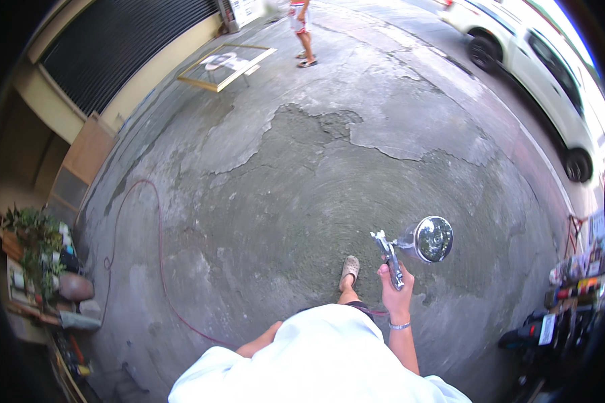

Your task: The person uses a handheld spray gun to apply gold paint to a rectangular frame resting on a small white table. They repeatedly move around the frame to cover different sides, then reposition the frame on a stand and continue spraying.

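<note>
My right hand (398,290) is wrapped round the handle of a silver spray gun (388,258), held out in front of my body over the concrete. A shiny round metal cup (434,239) sits on the gun's right side. A thin dark red hose (160,248) loops across the ground on the left and runs toward my body; a short piece of it shows beside my right wrist. Only part of my left forearm (259,340) shows, and the white shirt (316,356) hides the hand.
A gold-coloured frame (215,86) rests on a stand at the far left, near a standing person (302,30). A white pickup truck (538,70) is on the road at right. Potted plants (37,245) line the left; a motorcycle (528,336) and clutter stand at right. The concrete (302,195) is cracked and uneven.
</note>
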Motion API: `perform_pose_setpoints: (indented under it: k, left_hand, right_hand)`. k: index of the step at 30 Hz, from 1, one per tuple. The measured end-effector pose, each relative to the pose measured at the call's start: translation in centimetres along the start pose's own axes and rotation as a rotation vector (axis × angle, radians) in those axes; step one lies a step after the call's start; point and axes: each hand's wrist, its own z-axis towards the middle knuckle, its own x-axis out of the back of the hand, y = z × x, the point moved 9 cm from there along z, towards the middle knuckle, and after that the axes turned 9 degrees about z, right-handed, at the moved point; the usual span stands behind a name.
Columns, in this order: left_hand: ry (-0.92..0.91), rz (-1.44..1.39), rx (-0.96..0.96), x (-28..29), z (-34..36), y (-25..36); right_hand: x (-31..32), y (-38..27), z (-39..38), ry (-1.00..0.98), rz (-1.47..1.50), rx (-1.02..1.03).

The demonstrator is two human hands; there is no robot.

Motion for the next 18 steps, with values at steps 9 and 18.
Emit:
perform_pose_setpoints:
  k: [9, 18]
  left_hand:
    - [0.398, 0.016, -0.053, 12.5, 5.3, 15.7]
    - [0.441, -0.217, 0.097, 16.0, 11.3, 19.0]
  right_hand:
    - [-3.1, 2.0, 19.2, -0.164, 0.042, 0.01]
    - [-11.4, 2.4, 30.8, -0.288, 0.193, 0.174]
